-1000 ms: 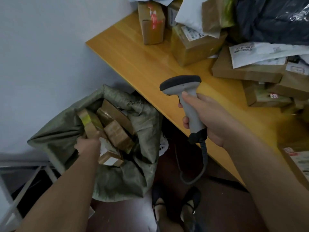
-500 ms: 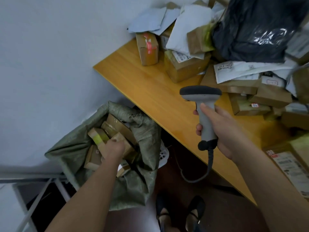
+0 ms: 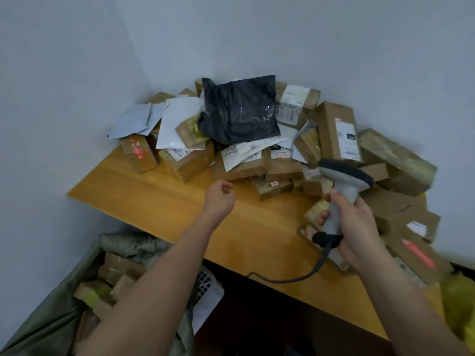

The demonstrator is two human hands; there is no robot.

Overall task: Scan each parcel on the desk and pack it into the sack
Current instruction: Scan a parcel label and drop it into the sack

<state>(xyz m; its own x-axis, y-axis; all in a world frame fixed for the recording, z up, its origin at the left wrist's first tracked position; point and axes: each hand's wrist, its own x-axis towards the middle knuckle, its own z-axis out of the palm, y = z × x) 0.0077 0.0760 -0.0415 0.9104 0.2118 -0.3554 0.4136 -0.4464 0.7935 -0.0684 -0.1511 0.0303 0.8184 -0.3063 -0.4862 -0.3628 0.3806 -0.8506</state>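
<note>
Two hands apart: the left hand (image 3: pixel 220 199), loosely curled and empty, hovers before the parcels (image 3: pixel 239 140); the right hand (image 3: pixel 352 227) grips the scanner (image 3: pixel 343 186).

Sack (image 3: pixel 51 317) edge-cropped; labels perhaps blurred

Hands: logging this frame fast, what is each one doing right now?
Left hand: empty, fingers loosely curled, over the desk.
Right hand: gripping the scanner by its handle.

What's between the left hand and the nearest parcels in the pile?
Head view: only bare desk shows between the empty left hand and the brown parcels just beyond its fingers.
</note>
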